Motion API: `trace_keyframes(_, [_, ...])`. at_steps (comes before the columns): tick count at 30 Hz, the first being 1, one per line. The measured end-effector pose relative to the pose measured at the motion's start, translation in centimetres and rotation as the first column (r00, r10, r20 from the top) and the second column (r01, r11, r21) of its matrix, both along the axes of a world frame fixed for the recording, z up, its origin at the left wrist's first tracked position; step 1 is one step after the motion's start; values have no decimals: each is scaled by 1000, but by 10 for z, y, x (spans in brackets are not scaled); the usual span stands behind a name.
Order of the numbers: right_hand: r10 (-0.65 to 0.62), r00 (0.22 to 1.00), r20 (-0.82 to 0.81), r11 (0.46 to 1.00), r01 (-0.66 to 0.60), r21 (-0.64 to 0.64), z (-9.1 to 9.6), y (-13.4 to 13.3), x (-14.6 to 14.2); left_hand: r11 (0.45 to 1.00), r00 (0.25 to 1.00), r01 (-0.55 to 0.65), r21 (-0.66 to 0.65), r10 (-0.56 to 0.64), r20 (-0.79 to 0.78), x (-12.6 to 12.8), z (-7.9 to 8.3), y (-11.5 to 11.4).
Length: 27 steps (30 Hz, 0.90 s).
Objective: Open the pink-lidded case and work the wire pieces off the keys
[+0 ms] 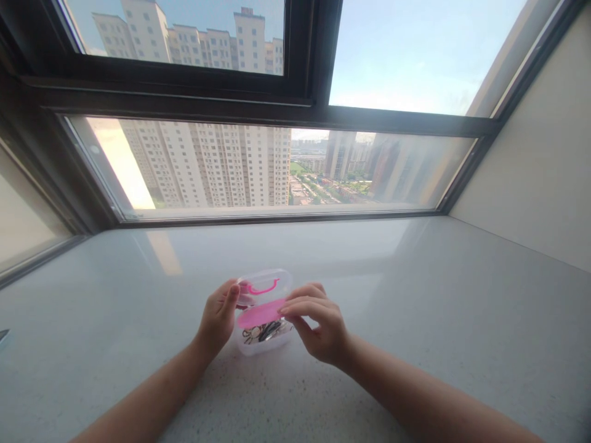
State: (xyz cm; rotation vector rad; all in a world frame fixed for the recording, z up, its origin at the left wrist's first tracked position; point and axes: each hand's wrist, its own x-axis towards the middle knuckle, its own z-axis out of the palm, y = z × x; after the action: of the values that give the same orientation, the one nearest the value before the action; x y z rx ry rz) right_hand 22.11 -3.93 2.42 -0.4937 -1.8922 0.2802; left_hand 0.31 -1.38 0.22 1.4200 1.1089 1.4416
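Observation:
A small clear plastic box (263, 339) with a pink handle on its raised lid (265, 284) sits on a pale stone sill (415, 307). Dark small items lie inside it. My left hand (217, 320) grips the box's left side, thumb and fingers closed on the lid's edge. My right hand (318, 323) pinches a flat pink oval piece (259, 315) just above the box's open mouth.
A large black-framed window (295, 104) runs along the back of the sill, with tower blocks outside. A beige wall (545, 160) rises on the right. A small dark object (2, 335) pokes in at the far left edge.

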Motion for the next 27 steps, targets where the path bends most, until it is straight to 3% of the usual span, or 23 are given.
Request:
trace_keyframes(6, [23,999,32,994,-26,104,-3,1,4,996,983,-86,-5,86,164,-9,6,9])
trace_keyframes(12, [72,994,-76,996,-76,-42,-3,-2,0,956,874,-292,11,262,409,-30,8,32])
trace_keyframes(17, [195,973,122,978,-183,-101,-20,-2,-12,935,804,-354,-27,319,501,-36,7,41])
trace_keyframes(21, [191,952,238,975,-157,-154,-33,2,-15,933,794,-360,-29,322,515,-32,12,40])
trace_keyframes(27, [296,842,451,933,-156,-323,-31,5,-14,878,789,-476,52,401,465,-54,21,52])
